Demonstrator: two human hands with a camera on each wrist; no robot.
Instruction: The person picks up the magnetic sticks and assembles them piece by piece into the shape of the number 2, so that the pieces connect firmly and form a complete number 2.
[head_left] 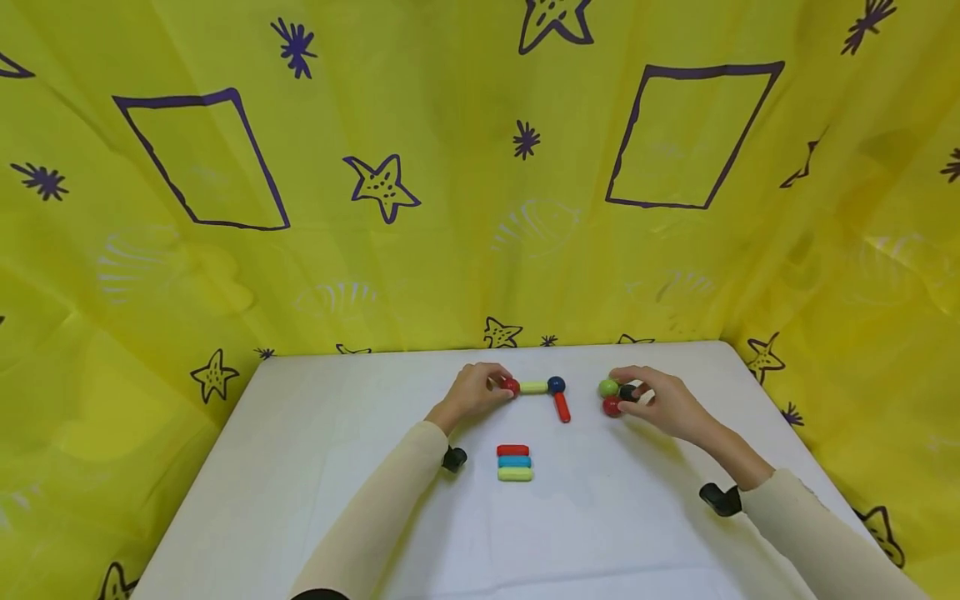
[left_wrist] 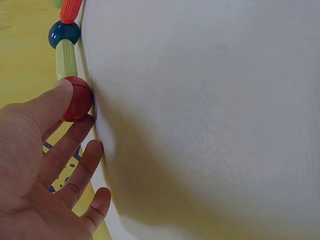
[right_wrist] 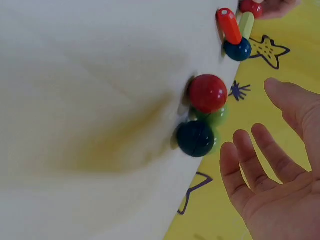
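Observation:
My left hand (head_left: 474,390) pinches a red ball (left_wrist: 80,99) between thumb and fingers, the other fingers spread loosely. A pale green rod (head_left: 533,387) runs from that ball to a dark blue ball (head_left: 556,384). From the blue ball a red rod (head_left: 562,407) points toward the near side. On the right, my right hand (right_wrist: 285,185) is held with thumb and fingers apart beside a cluster of loose balls. They are a red ball (right_wrist: 208,93), a dark blue ball (right_wrist: 195,138) and a light green ball (head_left: 608,387), the last partly hidden in the right wrist view.
Nearer on the white table (head_left: 360,500), a red rod (head_left: 513,450), a blue rod (head_left: 514,462) and a pale green rod (head_left: 515,474) lie side by side. A yellow patterned curtain (head_left: 450,275) stands behind the table's far edge and at both sides.

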